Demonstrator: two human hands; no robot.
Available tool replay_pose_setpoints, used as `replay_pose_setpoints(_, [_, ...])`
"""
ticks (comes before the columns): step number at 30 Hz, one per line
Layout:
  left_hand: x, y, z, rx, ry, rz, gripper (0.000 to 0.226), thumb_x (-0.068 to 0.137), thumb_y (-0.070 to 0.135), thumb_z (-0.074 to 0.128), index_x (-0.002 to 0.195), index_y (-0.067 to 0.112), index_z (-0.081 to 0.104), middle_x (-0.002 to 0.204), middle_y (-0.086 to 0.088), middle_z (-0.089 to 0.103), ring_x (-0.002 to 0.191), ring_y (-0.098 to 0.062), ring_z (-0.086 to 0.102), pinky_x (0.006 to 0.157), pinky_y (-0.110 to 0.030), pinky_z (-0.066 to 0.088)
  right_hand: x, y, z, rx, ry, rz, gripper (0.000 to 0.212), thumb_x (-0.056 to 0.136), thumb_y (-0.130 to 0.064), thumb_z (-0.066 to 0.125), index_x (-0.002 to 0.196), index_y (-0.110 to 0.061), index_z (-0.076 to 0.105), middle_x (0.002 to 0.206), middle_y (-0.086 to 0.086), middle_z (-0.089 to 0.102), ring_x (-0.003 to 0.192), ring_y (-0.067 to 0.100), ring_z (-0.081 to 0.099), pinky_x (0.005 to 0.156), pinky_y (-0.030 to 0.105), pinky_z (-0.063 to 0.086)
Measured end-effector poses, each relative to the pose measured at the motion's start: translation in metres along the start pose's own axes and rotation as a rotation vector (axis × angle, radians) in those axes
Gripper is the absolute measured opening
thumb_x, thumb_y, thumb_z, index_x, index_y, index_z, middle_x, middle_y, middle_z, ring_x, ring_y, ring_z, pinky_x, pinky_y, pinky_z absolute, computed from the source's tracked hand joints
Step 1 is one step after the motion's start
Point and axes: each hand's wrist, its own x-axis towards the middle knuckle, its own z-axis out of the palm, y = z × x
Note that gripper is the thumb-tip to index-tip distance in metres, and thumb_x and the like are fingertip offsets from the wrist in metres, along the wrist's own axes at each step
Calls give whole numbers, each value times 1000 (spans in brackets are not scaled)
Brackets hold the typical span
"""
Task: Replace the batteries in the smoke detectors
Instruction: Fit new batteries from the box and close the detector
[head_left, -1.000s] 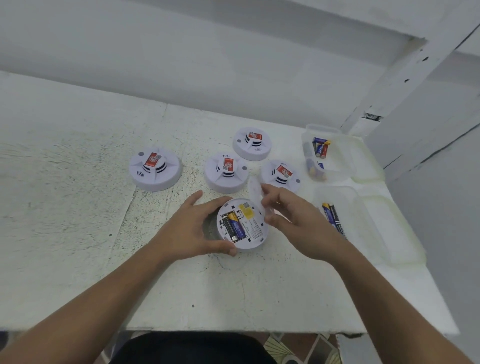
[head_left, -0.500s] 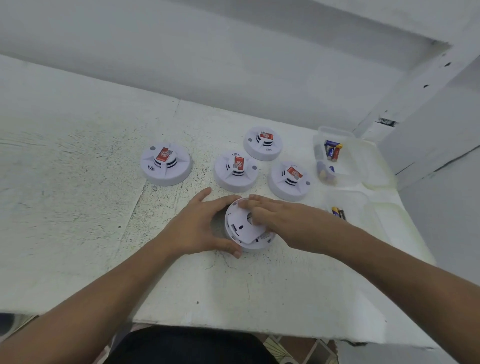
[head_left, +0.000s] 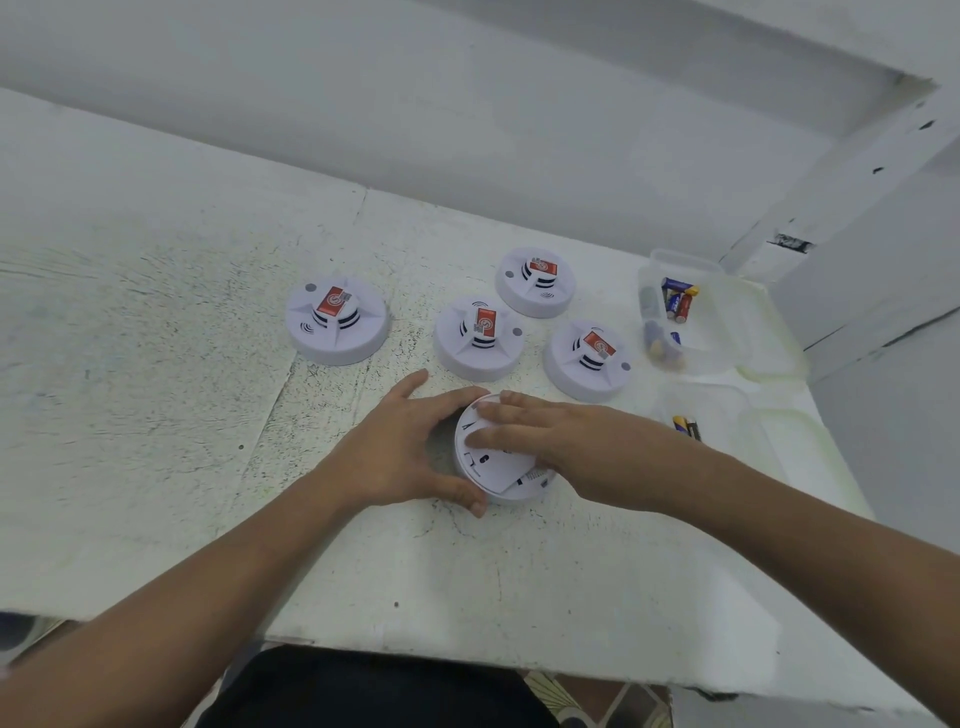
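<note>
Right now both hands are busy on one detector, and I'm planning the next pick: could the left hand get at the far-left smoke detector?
Probably yes. The far-left smoke detector stands alone on the table, nothing between it and the left hand, which would first have to let go of the upturned detector.

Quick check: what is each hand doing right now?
Left hand: curled around the side of the upturned smoke detector, holding it.
Right hand: open, fingers flat on its cover.

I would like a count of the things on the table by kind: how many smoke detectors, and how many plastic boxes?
Upright detectors: 4
Upside-down detector under the hands: 1
Plastic boxes holding batteries: 2
Total: 7
</note>
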Motion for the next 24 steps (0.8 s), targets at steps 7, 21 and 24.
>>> replay_pose_setpoints(7, [3, -7, 3, 6, 3, 14, 111, 39, 77, 76, 136, 59, 25, 130, 41, 43, 145, -14, 1, 119, -40, 8, 0, 2, 8, 49, -41, 10, 88, 85, 15, 40, 149, -40, 14, 159, -14, -8, 145, 3, -10, 106, 27, 38])
replay_pose_setpoints(21, [11, -18, 10, 63, 22, 71, 116, 39, 88, 67, 140, 49, 26, 128, 37, 48, 144, -15, 19, 119, -44, 11, 4, 1, 43, 234, 161, 39, 45, 102, -34, 32, 147, -34, 26, 158, -11, 1, 145, 3, -9, 117, 21, -6])
replay_pose_setpoints(24, [9, -13, 7, 59, 28, 88, 113, 40, 85, 67, 140, 45, 31, 128, 33, 51, 143, -8, 14, 120, -36, 3, 5, 0, 47, 229, 181, 38, 54, 95, -42, 20, 148, -32, 27, 158, -10, 2, 144, 4, -9, 116, 21, -5])
